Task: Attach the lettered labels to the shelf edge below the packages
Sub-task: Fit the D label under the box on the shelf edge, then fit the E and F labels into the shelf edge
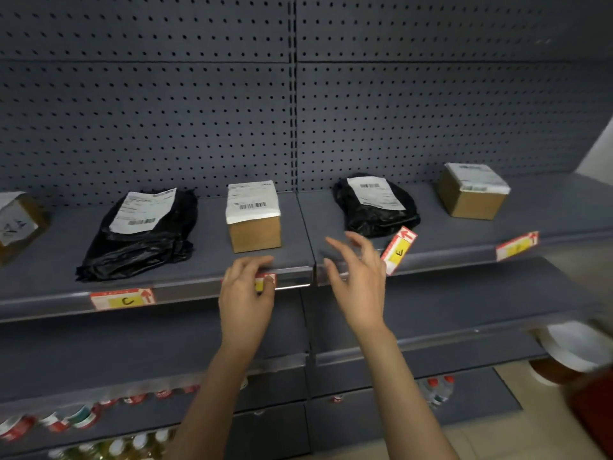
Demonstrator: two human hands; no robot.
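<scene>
On the grey shelf, packages stand in a row: a black bag (142,234), a brown box (254,215), a second black bag (374,205) and another brown box (472,190). Label C (122,298) sits flat in the shelf edge (43,302) below the first bag. My left hand (245,293) presses a red and yellow label (265,282) against the edge below the middle box, covering most of it. My right hand (358,277) hovers with fingers spread, holding nothing. Just right of it, label E (398,250) leans tilted at the edge. A further label (517,245) sits under the right box.
A partly seen box (16,220) stands at the far left. Below is a bare lower shelf (464,293), and bottles (438,390) fill the shelves beneath. A white round object (574,343) and something red lie at the lower right. Pegboard backs the shelving.
</scene>
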